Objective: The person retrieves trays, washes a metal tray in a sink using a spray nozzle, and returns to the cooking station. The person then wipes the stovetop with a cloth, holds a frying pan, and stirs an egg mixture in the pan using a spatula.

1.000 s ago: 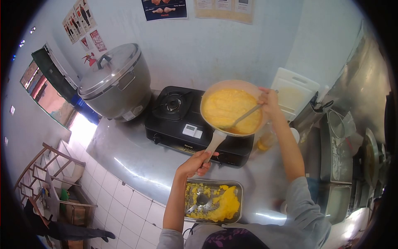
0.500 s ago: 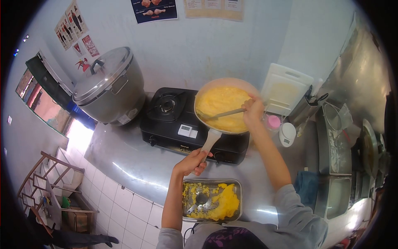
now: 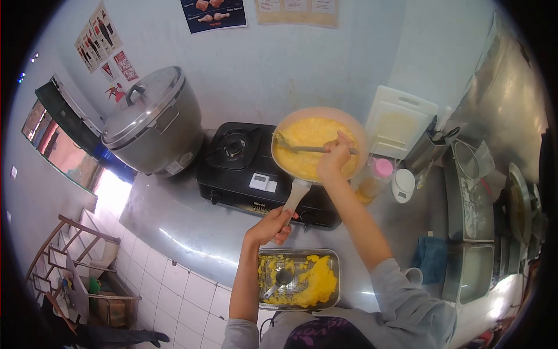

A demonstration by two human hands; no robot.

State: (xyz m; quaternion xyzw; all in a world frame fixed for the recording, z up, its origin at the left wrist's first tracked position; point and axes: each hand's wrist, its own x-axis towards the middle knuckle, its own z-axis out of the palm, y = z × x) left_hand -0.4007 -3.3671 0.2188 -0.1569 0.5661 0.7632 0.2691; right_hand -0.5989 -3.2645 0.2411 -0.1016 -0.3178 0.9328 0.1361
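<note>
My left hand (image 3: pixel 271 226) is wrapped round the pale handle of a frying pan (image 3: pixel 357 123) on the right side of the stove. Soft yellow egg (image 3: pixel 308 131) covers the pan's bottom. Above the pan, my right hand (image 3: pixel 335 156) grips the grey handle of a spatula (image 3: pixel 309 149), whose head touches the egg at the pan's left wall. Close to me on the counter, a metal tray (image 3: pixel 339 273) with a wire rack holds cooked scrambled egg (image 3: pixel 317 282) and a small metal scoop (image 3: pixel 282 277).
A two-burner gas stove (image 3: pixel 232 183) carries a small white timer (image 3: pixel 259 181). Left of it stands a large lidded cooker (image 3: pixel 151 125). To the right are a pink-lidded jar (image 3: pixel 382 168), a white scale (image 3: pixel 403 185), a white cutting board (image 3: pixel 401 125) and a blue cloth (image 3: pixel 429 259).
My right hand has moved left and over the pan, and the spatula head has swung up along the pan's left wall. My left hand keeps its hold on the handle.
</note>
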